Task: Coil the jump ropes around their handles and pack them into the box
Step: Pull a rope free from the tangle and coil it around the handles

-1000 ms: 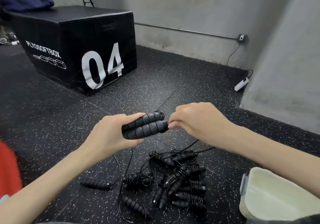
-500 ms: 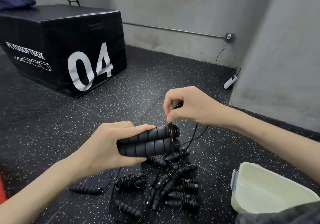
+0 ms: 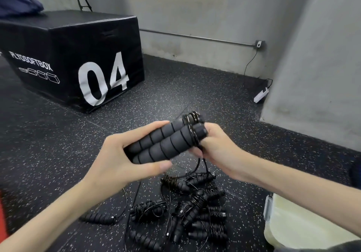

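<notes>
Since a moment ago the right hand came down from above to pinch the cord under the paired handles gripped by the left hand, so each turn should stay tight, neighbouring turns touching, before the box.

Person's own body, head view: two bare forearms, no sleeves, watch, or rings visible. Left hand shows short, unpainted nails on thumb and fingers. Right hand is slightly motion-blurred; its nails cannot be made out.
</notes>
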